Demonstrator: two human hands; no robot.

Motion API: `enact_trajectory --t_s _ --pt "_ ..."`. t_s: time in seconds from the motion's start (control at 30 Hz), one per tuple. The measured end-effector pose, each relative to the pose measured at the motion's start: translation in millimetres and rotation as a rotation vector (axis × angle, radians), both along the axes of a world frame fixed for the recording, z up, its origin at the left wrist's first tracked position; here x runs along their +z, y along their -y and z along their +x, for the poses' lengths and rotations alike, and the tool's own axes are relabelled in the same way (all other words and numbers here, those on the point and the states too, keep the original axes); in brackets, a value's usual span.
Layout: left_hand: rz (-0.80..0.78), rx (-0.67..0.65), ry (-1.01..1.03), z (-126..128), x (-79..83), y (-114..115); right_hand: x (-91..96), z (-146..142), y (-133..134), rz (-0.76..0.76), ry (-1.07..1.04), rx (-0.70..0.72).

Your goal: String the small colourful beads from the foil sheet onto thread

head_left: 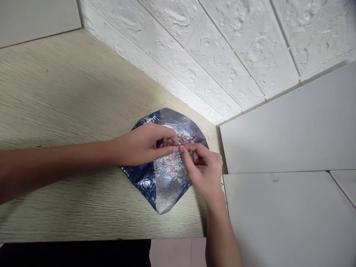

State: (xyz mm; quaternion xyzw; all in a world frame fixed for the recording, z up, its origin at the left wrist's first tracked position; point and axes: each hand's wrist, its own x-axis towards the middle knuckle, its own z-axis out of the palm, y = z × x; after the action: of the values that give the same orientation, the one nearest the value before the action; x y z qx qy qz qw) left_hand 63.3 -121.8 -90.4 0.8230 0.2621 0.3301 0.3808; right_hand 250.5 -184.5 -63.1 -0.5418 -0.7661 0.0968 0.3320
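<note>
A blue and silver foil pouch (pixel 139 178) lies flattened on a wood-grain tabletop (pixel 69 92), its silver inner side showing. A heap of small pastel beads (pixel 171 167) is spread over the foil. My left hand (pixel 144 144) comes in from the left and curls over the pouch's upper part. My right hand (pixel 201 170) comes up from below, and its fingertips meet those of my left hand above the beads. Whatever lies between those fingertips is hidden or too small to see.
A white textured brick-pattern wall panel (pixel 194 63) runs along the table's far edge. Smooth white panels (pixel 289 118) stand to the right. Dark cloth (pixel 75 252) and a pink tiled floor (pixel 172 252) show beyond the near edge.
</note>
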Motion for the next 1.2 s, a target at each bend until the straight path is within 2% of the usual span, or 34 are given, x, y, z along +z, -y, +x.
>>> enact_trajectory --t_s 0.2,0.6,0.83,1.07,1.2 --pt "-0.004 0.011 -0.007 0.3 2.6 1.5 -0.5 2.2 -0.3 -0.156 0.023 0.029" --pt "0.031 -0.039 0.013 0.3 -3.1 -1.5 -1.9 -0.1 -1.9 -0.173 0.087 0.020" --pt "0.011 -0.015 -0.012 1.2 -4.7 -3.9 -1.5 0.8 -1.3 -0.208 0.065 0.027" --pt "0.058 0.011 -0.010 0.2 -4.8 -3.5 -1.4 0.6 -1.9 -0.214 0.034 0.031" --pt "0.067 -0.035 -0.009 -0.1 -5.9 -3.2 0.0 -0.5 -1.4 -0.256 0.014 0.024"
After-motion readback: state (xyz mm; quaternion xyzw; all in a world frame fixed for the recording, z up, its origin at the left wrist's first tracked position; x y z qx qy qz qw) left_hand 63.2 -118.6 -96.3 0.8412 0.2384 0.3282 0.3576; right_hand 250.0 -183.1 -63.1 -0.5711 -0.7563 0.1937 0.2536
